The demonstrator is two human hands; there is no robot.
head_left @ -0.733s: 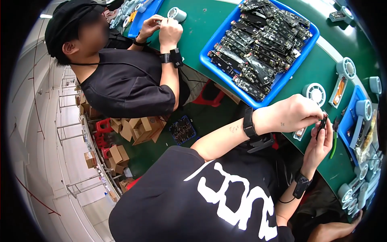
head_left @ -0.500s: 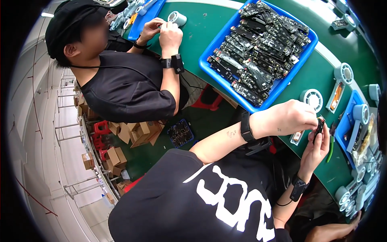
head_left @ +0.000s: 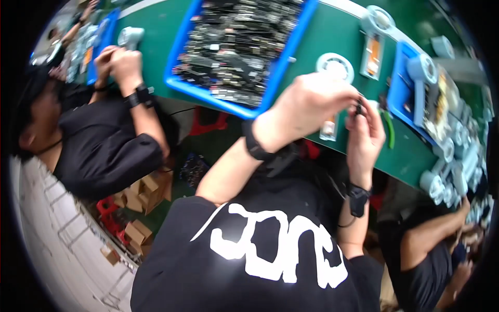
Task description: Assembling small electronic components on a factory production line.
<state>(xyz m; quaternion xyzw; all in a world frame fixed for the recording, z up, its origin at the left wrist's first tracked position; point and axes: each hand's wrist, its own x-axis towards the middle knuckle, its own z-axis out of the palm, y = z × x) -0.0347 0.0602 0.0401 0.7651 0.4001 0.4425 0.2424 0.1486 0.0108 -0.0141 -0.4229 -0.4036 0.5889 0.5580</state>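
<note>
My left hand (head_left: pixel 317 99) reaches across with its fingertips pinched at the upper end of a small black part (head_left: pixel 358 107). My right hand (head_left: pixel 367 132) grips that part between thumb and fingers from below. The part looks like a narrow circuit board, but blur and my fingers hide most of it. What exactly sits in my left fingertips is too small to make out. Just behind my left hand lies a pale grey round reel (head_left: pixel 335 65). A green-handled tool (head_left: pixel 390 130) rests on the table to the right of my right hand.
A blue bin (head_left: pixel 218 102) heaped with black circuit boards stands on the green table (head_left: pixel 410 162). Beneath my left wrist lies a small clear case (head_left: pixel 328 132). At right are a blue tray (head_left: pixel 397 110) and several grey reels (head_left: pixel 432 183). Co-workers (head_left: pixel 106 145) sit on both sides.
My view has turned, so the table, bin and co-worker at left appear shifted left, and more of a co-worker at right shows. Both hands stay together at the small black part.
</note>
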